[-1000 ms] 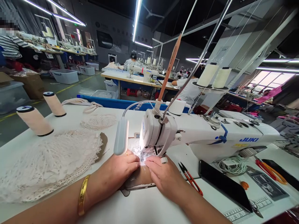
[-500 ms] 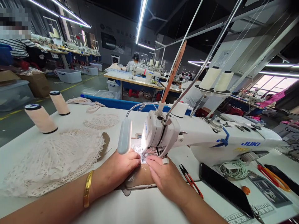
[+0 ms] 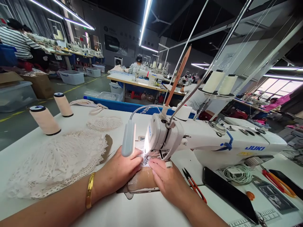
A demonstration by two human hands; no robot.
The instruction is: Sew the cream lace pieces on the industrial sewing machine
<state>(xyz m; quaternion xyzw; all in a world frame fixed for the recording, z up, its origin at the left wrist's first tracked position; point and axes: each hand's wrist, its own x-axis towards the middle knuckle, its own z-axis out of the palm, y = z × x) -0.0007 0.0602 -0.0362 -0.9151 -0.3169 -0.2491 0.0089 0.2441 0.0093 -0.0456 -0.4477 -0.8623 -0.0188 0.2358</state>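
Observation:
A brown fabric piece with white lacy patches (image 3: pixel 143 179) lies under the presser foot (image 3: pixel 146 161) of a white sewing machine (image 3: pixel 201 134). My left hand (image 3: pixel 123 166), with a gold bangle at the wrist, holds the fabric left of the needle area, its fingers bunched together. On the other side, my right hand (image 3: pixel 167 179) grips the fabric close to the foot, thumb and fingers drawn together. Bright light from a small lamp (image 3: pixel 129 138) washes out the stitching spot, and the fingertips partly hide the cloth edge.
Gathered cream lace (image 3: pixel 59 160) spreads over the left of the table, with two thread cones (image 3: pixel 44 120) behind it. Right of the machine bed lie thread snips (image 3: pixel 194 186), a black phone (image 3: pixel 228 192) and a coiled pale cable (image 3: pixel 238 173). Co-workers sit farther back.
The view has shifted slightly, so the scene sits a little farther right. Both hands keep their hold near the presser foot, with the fabric barely changed.

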